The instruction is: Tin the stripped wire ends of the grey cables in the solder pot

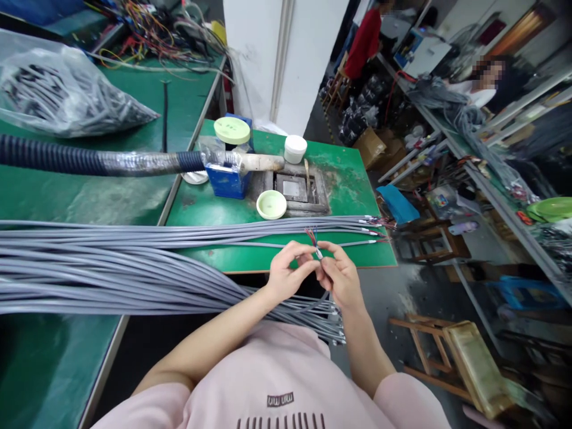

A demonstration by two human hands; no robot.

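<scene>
A stripped grey cable end [319, 254] is between my hands, just over the table's front edge. From its white tip, thin coloured wires [311, 235], red and blue among them, fan out upward. My right hand [342, 277] pinches the cable just below the tip with thumb and fingers. My left hand [288, 271] is closed at the same tip from the other side, its thumb and fingertips against it; the exact contact is partly hidden. Grey cables [134, 274] run in from the left, some passing under my left forearm with their ends beside my right wrist.
Finished-looking cable ends [369, 232] lie at the table's right edge. Behind them are a pale green dish [271, 204], a blue box [227, 182], a hose [147, 162], a white tub [295, 149] and a sooty recessed plate [291, 188]. A wooden stool [476, 369] stands right; people work beyond.
</scene>
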